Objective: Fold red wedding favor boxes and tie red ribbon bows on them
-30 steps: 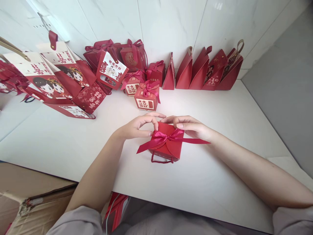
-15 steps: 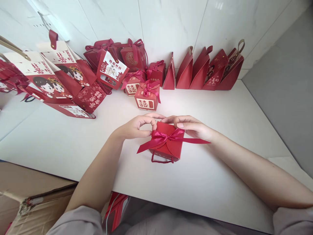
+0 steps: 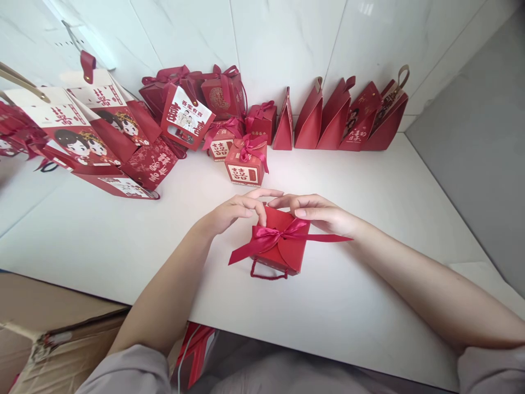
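A red gift box (image 3: 289,256) sits on the white table in front of me, with a crimson ribbon bow (image 3: 281,235) across its scalloped lid. A twisted red cord handle (image 3: 268,275) hangs out on its near side. My left hand (image 3: 235,212) is at the left loop, its index finger bent down onto the ribbon and its thumb mostly hidden. At the right loop, my right hand (image 3: 318,212) has its thumb laid along the top and its other fingers behind the box's far edge. Both hands are closed about the bow's loops. The ribbon tails stick out to either side.
Small bow-tied boxes (image 3: 245,164) stand just beyond my hands. Red triangular boxes (image 3: 309,123) line the wall at the back right. Larger printed boxes (image 3: 82,139) crowd the left. A cardboard carton (image 3: 69,350) is below the table's front left edge.
My left index finger has bent down onto the loop and the left thumb has slipped out of sight. The box's near side and cord handle have shifted slightly towards me. The right hand barely moved.
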`<state>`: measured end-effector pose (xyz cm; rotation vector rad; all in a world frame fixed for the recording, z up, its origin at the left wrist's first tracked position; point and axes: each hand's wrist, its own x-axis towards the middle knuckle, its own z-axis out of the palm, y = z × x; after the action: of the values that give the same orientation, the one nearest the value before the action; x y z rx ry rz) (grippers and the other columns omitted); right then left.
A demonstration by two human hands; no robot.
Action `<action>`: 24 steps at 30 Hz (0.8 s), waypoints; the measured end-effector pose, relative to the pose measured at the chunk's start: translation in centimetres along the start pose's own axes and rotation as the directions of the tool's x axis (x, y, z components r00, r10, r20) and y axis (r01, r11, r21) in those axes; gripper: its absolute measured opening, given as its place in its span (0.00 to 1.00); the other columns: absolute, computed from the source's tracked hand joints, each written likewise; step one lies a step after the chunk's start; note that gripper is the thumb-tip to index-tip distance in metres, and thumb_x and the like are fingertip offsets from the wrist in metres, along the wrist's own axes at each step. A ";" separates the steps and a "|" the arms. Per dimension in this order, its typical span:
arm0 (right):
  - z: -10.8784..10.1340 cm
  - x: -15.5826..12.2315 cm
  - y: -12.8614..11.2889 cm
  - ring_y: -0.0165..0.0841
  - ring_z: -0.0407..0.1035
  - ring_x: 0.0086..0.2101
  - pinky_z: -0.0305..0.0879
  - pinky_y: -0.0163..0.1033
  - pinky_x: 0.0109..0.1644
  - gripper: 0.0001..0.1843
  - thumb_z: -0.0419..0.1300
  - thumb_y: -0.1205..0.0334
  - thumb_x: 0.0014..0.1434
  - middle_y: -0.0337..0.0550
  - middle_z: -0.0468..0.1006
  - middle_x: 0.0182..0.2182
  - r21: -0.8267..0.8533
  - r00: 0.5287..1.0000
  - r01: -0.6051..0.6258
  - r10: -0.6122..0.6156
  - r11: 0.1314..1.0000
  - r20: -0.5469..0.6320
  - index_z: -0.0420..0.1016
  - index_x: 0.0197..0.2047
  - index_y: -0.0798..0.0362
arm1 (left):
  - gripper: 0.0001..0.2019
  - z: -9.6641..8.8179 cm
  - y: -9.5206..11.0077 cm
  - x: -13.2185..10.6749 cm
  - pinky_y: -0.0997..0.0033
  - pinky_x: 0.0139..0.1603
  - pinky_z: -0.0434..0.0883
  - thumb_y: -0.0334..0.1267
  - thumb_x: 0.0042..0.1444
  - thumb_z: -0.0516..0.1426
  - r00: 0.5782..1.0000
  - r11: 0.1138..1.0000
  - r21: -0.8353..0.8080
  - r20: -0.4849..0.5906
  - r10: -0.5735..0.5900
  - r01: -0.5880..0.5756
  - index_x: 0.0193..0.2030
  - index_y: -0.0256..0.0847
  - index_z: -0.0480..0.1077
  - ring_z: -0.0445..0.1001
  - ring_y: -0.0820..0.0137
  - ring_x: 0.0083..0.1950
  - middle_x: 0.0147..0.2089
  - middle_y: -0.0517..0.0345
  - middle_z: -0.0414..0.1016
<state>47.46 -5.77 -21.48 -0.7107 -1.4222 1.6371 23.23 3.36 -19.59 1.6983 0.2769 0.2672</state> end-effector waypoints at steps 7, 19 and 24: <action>0.1 -0.1 0.1 0.48 0.62 0.59 0.56 0.52 0.63 0.15 0.62 0.55 0.63 0.50 0.69 0.59 0.091 0.999 -0.036 0.033 0.995 0.028 0.68 0.29 0.55 | 0.08 -0.3 0.8 -0.3 0.49 0.73 0.49 0.42 0.53 0.64 0.987 0.998 0.049 0.154 0.037 -0.045 0.36 0.42 0.79 0.49 0.46 0.74 0.73 0.54 0.50; 0.3 0.0 0.0 0.48 0.62 0.57 0.58 0.51 0.59 0.18 0.63 0.52 0.62 0.51 0.69 0.57 0.061 1.000 -0.018 0.017 0.998 0.019 0.66 0.27 0.54 | 0.17 1.8 0.0 0.6 0.48 0.69 0.56 0.45 0.60 0.59 0.999 0.957 -0.286 -0.033 0.043 -0.050 0.25 0.37 0.71 0.54 0.49 0.72 0.70 0.50 0.58; 0.2 -0.2 -0.1 0.46 0.61 0.59 0.56 0.50 0.62 0.18 0.62 0.52 0.64 0.50 0.72 0.54 -0.002 0.998 -0.002 0.002 1.000 0.064 0.72 0.27 0.55 | 0.15 2.2 -0.5 1.0 0.46 0.69 0.56 0.45 0.60 0.60 0.996 0.921 -0.381 -0.060 0.061 -0.080 0.27 0.37 0.73 0.54 0.49 0.72 0.69 0.51 0.60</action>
<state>47.44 -6.05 -21.34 -0.6658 -1.4689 1.6737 24.85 1.73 -20.38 1.3159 0.1834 0.3894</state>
